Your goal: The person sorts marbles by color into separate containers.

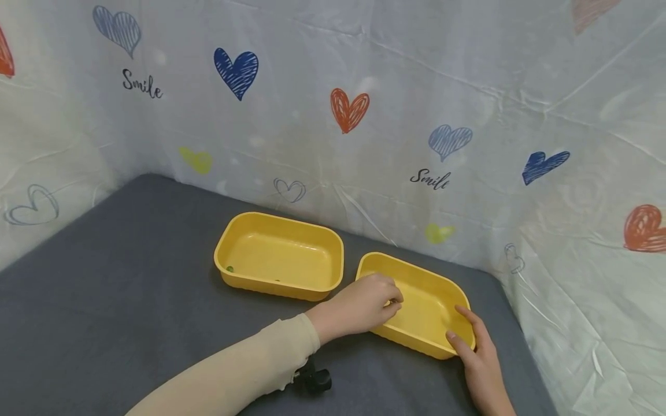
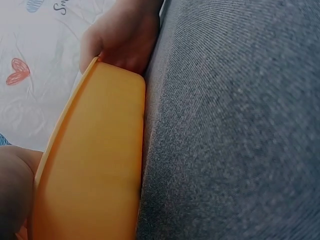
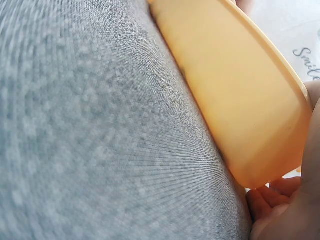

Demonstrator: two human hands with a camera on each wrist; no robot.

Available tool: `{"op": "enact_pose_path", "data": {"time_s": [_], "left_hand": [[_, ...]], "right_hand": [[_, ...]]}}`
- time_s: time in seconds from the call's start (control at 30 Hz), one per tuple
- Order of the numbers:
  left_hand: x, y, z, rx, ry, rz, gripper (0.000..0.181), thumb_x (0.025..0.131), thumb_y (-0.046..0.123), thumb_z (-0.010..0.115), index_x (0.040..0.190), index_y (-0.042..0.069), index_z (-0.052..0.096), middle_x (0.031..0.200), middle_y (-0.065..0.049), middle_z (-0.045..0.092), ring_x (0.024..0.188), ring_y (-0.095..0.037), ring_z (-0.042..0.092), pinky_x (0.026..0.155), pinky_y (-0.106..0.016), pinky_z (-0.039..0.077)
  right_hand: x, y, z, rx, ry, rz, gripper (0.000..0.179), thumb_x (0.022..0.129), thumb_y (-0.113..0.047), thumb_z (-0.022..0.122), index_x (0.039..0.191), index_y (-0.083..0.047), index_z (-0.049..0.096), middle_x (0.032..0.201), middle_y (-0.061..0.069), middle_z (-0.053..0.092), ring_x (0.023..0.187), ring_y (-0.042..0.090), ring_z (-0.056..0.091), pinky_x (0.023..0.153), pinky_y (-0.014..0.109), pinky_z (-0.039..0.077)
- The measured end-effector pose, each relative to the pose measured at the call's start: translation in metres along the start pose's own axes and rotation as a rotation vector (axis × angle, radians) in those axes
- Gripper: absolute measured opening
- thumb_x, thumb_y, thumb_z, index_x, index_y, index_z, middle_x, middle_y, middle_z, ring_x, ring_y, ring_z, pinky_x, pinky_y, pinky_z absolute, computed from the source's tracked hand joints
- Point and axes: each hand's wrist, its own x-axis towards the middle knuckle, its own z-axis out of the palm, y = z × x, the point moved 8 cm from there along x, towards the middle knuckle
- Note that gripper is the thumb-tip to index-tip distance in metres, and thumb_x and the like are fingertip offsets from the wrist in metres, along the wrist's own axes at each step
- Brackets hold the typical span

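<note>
Two yellow plastic tubs stand on a dark grey cloth surface. Over the left part of the right tub [image 1: 416,315] is my left hand [image 1: 364,306], its fingers curled inward; I see nothing between them, and the fingertips are partly hidden. My right hand [image 1: 484,364] grips that tub's right end, thumb and a finger over the rim, other fingers against the outside wall, as the right wrist view shows at the tub's wall [image 3: 240,100]. In the left tub [image 1: 281,289], a small green round thing [image 1: 230,269] lies in the near left corner, and a tiny dark speck lies near the front wall.
Below the left forearm, a black knobbed object [image 1: 316,380] sits on the grey cloth [image 1: 104,312]. A white curtain [image 1: 302,144] printed with hearts and "Smile" hangs behind and at both sides. The tubs stand side by side with a narrow gap.
</note>
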Motion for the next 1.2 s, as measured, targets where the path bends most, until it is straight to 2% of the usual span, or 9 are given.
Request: {"op": "enact_pose_path", "data": {"time_s": [0.53,0.93,1.2], "left_hand": [[-0.001,0.0,0.001,-0.018,-0.001,0.009,0.018,0.099,0.022,0.062,0.108,0.013,0.076,0.095,0.008,0.068,0.085,-0.002,0.059,0.079,-0.016,0.048],[-0.002,0.002,-0.005,-0.011,0.013,0.024,0.016,0.099,0.021,0.063,0.105,0.014,0.077,0.089,0.01,0.065,0.077,0.0,0.055,0.072,-0.014,0.046],[-0.005,0.005,-0.011,0.035,0.038,0.039,0.015,0.099,0.021,0.064,0.103,0.016,0.076,0.089,0.009,0.064,0.078,-0.001,0.054,0.072,-0.015,0.046]], "right_hand": [[-0.001,0.0,0.0,-0.006,0.006,-0.001,0.069,0.1,-0.052,0.053,0.155,-0.018,0.029,0.16,0.01,0.021,0.141,0.032,0.02,0.106,0.06,0.023],[0.0,-0.002,0.0,-0.001,0.013,-0.012,0.069,0.1,-0.053,0.054,0.154,-0.018,0.03,0.158,0.009,0.024,0.14,0.031,0.022,0.106,0.06,0.023],[0.0,-0.002,-0.001,-0.007,0.018,-0.008,0.07,0.099,-0.054,0.054,0.154,-0.018,0.03,0.158,0.009,0.024,0.139,0.031,0.023,0.106,0.06,0.024]]}}
